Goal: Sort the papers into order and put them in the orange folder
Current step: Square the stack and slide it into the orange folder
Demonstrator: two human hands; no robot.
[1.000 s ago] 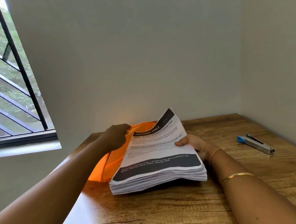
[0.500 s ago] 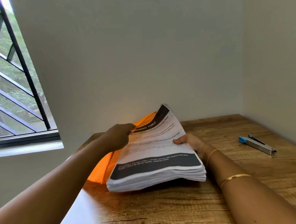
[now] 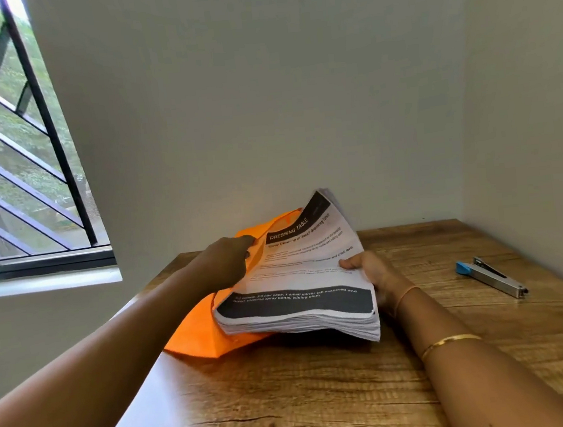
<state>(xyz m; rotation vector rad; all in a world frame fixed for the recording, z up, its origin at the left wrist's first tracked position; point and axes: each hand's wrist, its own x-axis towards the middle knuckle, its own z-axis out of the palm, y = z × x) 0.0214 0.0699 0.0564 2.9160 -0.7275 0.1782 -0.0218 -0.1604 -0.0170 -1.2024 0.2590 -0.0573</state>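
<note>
The papers [image 3: 293, 281], a thick stack, were gripped at their right edge by my right hand [image 3: 372, 273], far end raised at the mouth of the orange folder [image 3: 195, 331]. My left hand [image 3: 225, 265] pinched its flap. I judged it best to hold that wide and slide the stack in squarely.

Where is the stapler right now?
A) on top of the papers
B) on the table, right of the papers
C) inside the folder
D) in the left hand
B: the stapler lies on the table, off to the right of the papers, nothing touching it.
</note>
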